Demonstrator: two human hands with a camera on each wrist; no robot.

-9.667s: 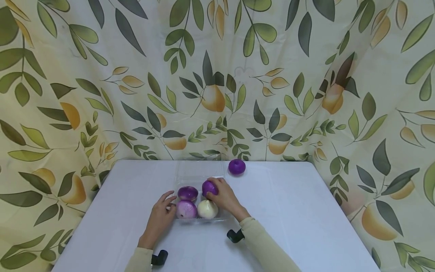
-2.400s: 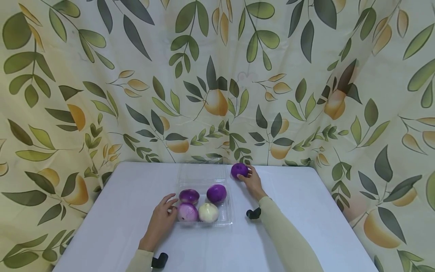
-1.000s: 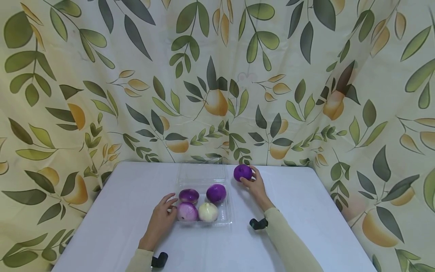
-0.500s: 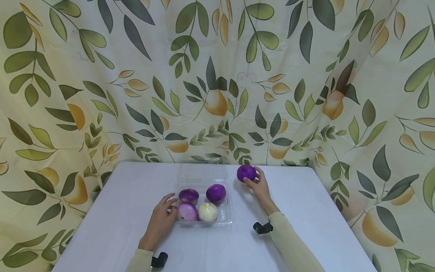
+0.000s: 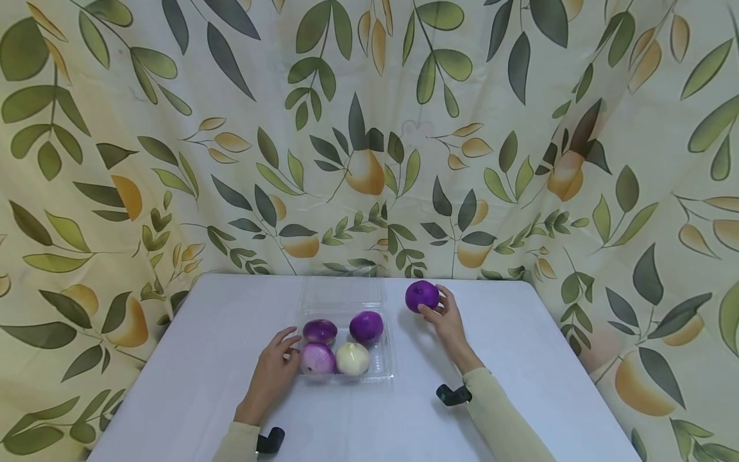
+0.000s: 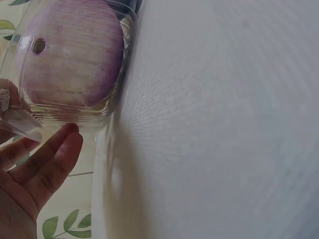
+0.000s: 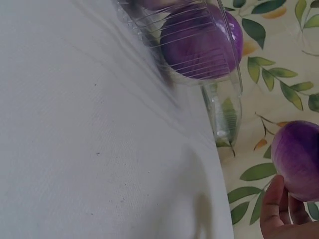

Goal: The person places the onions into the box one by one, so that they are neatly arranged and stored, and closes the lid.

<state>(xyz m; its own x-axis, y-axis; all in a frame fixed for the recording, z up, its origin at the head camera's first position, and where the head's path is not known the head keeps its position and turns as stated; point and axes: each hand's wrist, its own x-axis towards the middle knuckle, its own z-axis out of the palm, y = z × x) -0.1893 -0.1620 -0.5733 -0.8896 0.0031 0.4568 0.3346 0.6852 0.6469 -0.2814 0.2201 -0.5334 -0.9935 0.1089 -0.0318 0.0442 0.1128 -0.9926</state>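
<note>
Deep-purple, round onion, one: pinched between the thumb and fingers of my right hand, held above the white rectangular desk, near its far edge. Clear plastic hinged box, one: on the desk, to the left of the held onion, its see-through lid folded back toward the far side. Box contents, four, in two rows: far left, dark purple flattened onion; far right, glossy violet onion; near left, pale purple onion with one dark spot; near right, creamy white onion. My left hand: fingers loosely spread, slightly bent, tips at the box's left wall. Backdrop: cream cloth curtain, leaf-and-fruit print.
</note>
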